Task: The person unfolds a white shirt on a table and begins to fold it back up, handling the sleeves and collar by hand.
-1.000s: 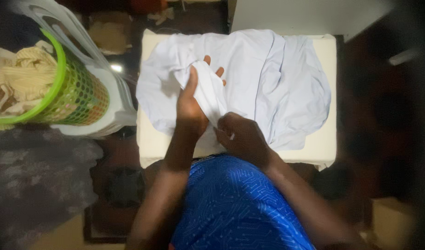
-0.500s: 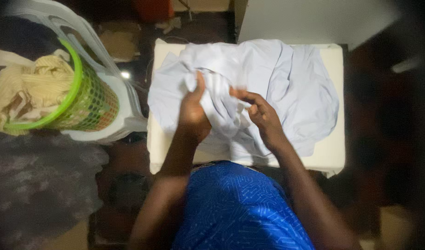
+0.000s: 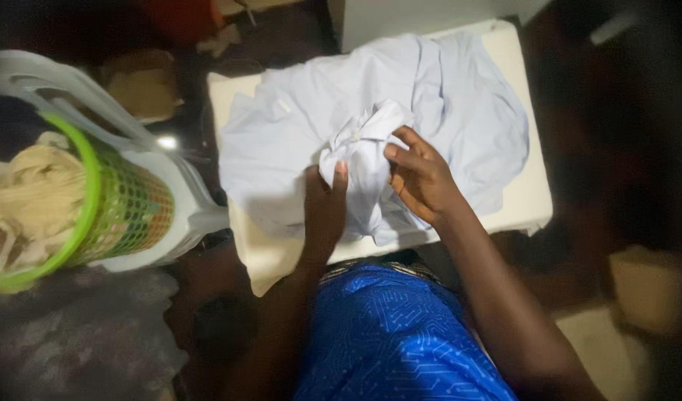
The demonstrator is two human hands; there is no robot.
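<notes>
A pale blue shirt (image 3: 430, 104) lies spread and rumpled across a cream tabletop (image 3: 530, 200), covering most of it. Near its middle a part of the cloth is gathered up into a bunched peak, and both hands work on this bunch. The left hand (image 3: 325, 208) grips the bunch from below, its fingers closed around the fabric with the thumb pressed up against it. The right hand (image 3: 419, 174) pinches the same fold from the other side, its fingers curled onto the cloth.

The shirt looks thin, soft and light; it creases easily and would sag wherever it is not held, so a hem, seam or collar edge seems the firmest place to grip. A small white tab shows on its upper left part.

To the left stands a green mesh basket (image 3: 126, 215) holding cream-coloured cloth (image 3: 37, 200), set on a white plastic chair (image 3: 192, 215).
</notes>
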